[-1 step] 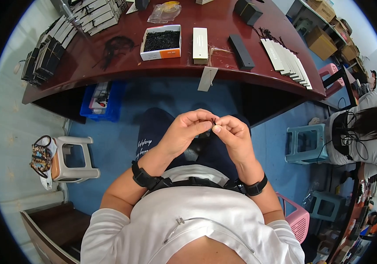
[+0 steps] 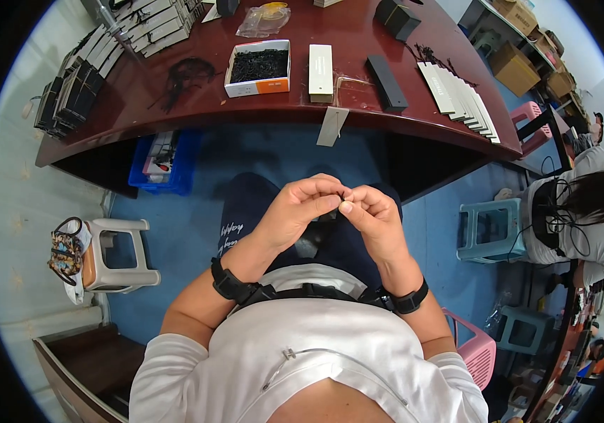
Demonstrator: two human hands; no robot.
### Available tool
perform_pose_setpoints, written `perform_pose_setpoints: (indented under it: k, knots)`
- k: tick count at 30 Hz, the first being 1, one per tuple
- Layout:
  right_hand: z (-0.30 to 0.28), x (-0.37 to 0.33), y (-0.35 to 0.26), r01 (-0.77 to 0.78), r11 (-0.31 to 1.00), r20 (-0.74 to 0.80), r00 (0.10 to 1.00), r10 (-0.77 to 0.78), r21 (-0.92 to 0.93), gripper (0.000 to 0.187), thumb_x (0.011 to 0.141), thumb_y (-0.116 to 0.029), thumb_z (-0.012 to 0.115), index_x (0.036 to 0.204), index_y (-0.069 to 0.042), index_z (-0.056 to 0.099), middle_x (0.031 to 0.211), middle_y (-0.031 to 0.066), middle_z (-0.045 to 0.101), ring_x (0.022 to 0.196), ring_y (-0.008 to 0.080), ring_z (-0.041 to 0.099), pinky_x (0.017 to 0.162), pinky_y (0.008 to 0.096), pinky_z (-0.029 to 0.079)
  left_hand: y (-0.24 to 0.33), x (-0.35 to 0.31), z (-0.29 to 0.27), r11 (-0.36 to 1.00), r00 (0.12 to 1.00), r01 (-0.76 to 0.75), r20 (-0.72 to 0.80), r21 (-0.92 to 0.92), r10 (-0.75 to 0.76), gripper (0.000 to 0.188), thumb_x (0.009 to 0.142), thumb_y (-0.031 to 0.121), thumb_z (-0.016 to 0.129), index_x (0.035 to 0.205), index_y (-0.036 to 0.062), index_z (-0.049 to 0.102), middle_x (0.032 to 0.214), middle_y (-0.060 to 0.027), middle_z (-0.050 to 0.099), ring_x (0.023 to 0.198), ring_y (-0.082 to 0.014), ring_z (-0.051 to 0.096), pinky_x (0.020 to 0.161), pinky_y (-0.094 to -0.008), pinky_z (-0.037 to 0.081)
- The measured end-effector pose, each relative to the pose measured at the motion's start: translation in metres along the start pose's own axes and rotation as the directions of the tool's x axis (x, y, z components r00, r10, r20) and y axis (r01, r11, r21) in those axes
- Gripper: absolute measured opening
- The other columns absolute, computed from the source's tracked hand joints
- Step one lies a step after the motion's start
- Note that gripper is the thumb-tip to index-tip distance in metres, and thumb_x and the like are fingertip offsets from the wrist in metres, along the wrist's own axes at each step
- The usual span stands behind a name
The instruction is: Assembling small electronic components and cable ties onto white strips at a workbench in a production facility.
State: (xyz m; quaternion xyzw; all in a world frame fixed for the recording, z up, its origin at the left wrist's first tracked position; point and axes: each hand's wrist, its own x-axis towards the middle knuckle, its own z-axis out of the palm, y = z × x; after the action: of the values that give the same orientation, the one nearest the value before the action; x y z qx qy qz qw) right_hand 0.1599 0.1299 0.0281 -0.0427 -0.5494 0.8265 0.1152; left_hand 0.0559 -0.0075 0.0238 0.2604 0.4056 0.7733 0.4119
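Observation:
Both hands meet above my lap, fingertip to fingertip, in front of the table edge. My left hand (image 2: 300, 208) is closed in a pinch of thumb and forefinger. Opposite it, my right hand (image 2: 372, 215) pinches in the same way. A thin black piece (image 2: 342, 199), perhaps cord, shows between the fingertips; most of it is hidden. Past the hands, a white-and-orange box (image 2: 257, 89) on the table holds many short black strands (image 2: 259, 65). To its right stands a narrow white box (image 2: 321, 70), with a white tag (image 2: 332, 127) hanging over the table edge.
The dark red table (image 2: 203, 106) also bears a long black box (image 2: 386, 83), fanned white tags (image 2: 460, 102), loose black cords (image 2: 185, 74) and stacked tags at the left. Below sits a blue crate (image 2: 164, 169). Stools (image 2: 120, 254) flank me; another person (image 2: 580, 204) sits at the right.
My fingertips have shifted very slightly, and less of the thin black piece shows between them. Everything else looks the same.

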Motion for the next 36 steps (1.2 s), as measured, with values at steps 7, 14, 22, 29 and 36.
perform_pose_setpoints:
  k: [7, 14, 22, 29, 36]
  knots:
    - [0.001, 0.000, -0.002, -0.052, 0.999, 0.044, 0.998, 0.052, -0.006, 0.009, 0.085, -0.010, 0.065, 0.092, -0.004, 0.063, 0.074, -0.0027, 0.059, 0.062, 0.0027, 0.047, 0.055, 0.0168, 0.036, -0.003, 0.000, -0.002, 0.997, 0.999, 0.005, 0.050, -0.071, -0.002, 0.010, 0.088, 0.008, 0.059, 0.095, 0.0050, 0.065, 0.098, -0.0009, 0.054, 0.086, -0.0101, 0.053, 0.079, -0.0250, 0.042]
    - [0.001, 0.001, 0.001, -0.068, 0.998, 0.032, 0.997, 0.067, 0.006, 0.009, 0.085, -0.009, 0.065, 0.091, -0.004, 0.063, 0.075, -0.0022, 0.060, 0.061, 0.0029, 0.048, 0.054, 0.0171, 0.037, -0.001, 0.000, 0.001, 0.999, 0.999, -0.028, -0.042, -0.038, 0.026, 0.010, 0.090, 0.013, 0.058, 0.092, 0.0046, 0.062, 0.089, -0.0006, 0.060, 0.075, -0.0070, 0.049, 0.073, -0.0238, 0.043]
    - [0.001, 0.001, -0.013, 0.081, 0.806, -0.002, 0.995, -0.102, -0.586, 0.007, 0.079, -0.006, 0.068, 0.079, 0.000, 0.064, 0.072, -0.0001, 0.060, 0.058, 0.0043, 0.045, 0.053, 0.0201, 0.036, 0.013, 0.001, -0.005, 0.996, 1.000, 0.028, -0.011, 0.081, -0.027, 0.009, 0.089, 0.010, 0.058, 0.094, 0.0031, 0.058, 0.084, -0.0049, 0.062, 0.074, -0.0072, 0.054, 0.069, -0.0198, 0.043]
    - [0.001, 0.009, -0.046, 0.175, 0.692, 0.091, 0.984, -0.156, -0.700, 0.010, 0.075, -0.007, 0.070, 0.076, -0.001, 0.063, 0.069, 0.0018, 0.055, 0.056, 0.0077, 0.043, 0.051, 0.0222, 0.035, 0.018, -0.001, -0.005, 0.956, 0.975, 0.211, 0.027, 0.205, -0.221, 0.013, 0.088, 0.013, 0.061, 0.094, 0.0028, 0.057, 0.083, -0.0056, 0.062, 0.074, -0.0087, 0.058, 0.069, -0.0209, 0.046]
    - [0.009, 0.016, -0.036, 0.211, 0.687, 0.113, 0.976, -0.185, -0.695, 0.010, 0.074, -0.007, 0.071, 0.076, -0.002, 0.062, 0.071, 0.0025, 0.054, 0.057, 0.0097, 0.045, 0.053, 0.0233, 0.037, 0.012, -0.003, 0.000, 0.948, 0.951, 0.282, 0.085, 0.149, -0.296, 0.013, 0.087, 0.012, 0.061, 0.096, 0.0019, 0.058, 0.084, -0.0067, 0.063, 0.074, -0.0091, 0.058, 0.070, -0.0210, 0.047]
